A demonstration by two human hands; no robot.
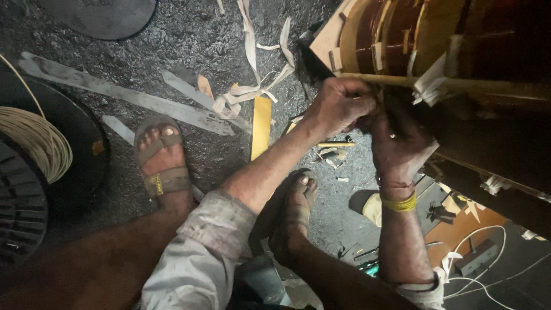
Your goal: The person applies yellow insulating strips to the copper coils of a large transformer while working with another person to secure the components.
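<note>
On the dark, gritty floor [189, 40] lie long grey metal strips [120, 92], a tangle of pale cloth tape [252, 86] and a flat yellow strip [262, 126], all near the person's two feet in brown strap sandals, the one on the left [162, 163] and the one in the middle [298, 209]. At the left edge sits a reel of cream-coloured wire [37, 140] on a black round spool, well apart from the hands. At lower right a white cable [488, 281] loops over brown board scraps, near some small tools that are too dim to name. The large, round, brown wound coil with pale card spacers [402, 28] fills the upper right corner, tilted towards the camera, its lower part lost in shadow; short ends of white tape stick out from it. A thin pale wooden stick [459, 85] runs along its lower edge, touching the coil. The left hand [341, 103] is closed around the near end of that stick, fingers curled tight over it. The right hand [399, 146], with a yellow band at the wrist, is pressed against the coil just below the stick, beside the left hand; its fingers are tucked into the shadow and I cannot tell whether they grip anything.
</note>
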